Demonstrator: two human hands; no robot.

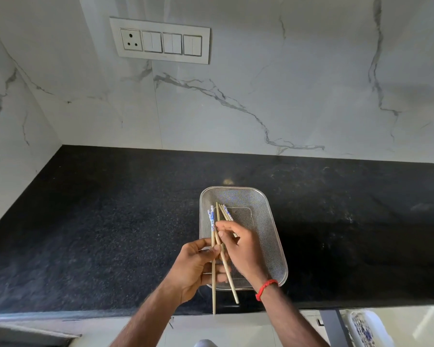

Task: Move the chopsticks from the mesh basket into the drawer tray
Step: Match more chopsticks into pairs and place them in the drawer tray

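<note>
A silver mesh basket (273, 236) sits on the black counter near its front edge. Several pale wooden chopsticks (213, 224) with blue-and-white patterned tops are lifted over its left side. My left hand (196, 266) pinches a bundle of them at mid-length, their plain ends pointing down past the counter edge. My right hand (241, 249), with a red band on the wrist, reaches over the basket and grips more chopsticks whose patterned tops fan out above its fingers. A white tray (366, 329) with something blue-patterned in it shows at the bottom right.
The black granite counter (98, 234) runs left and right, backed by a white marble wall (261, 96) with a switch panel (161, 40). A corner wall closes off the left side. A dark vertical bar (333, 326) stands below the counter edge beside the white tray.
</note>
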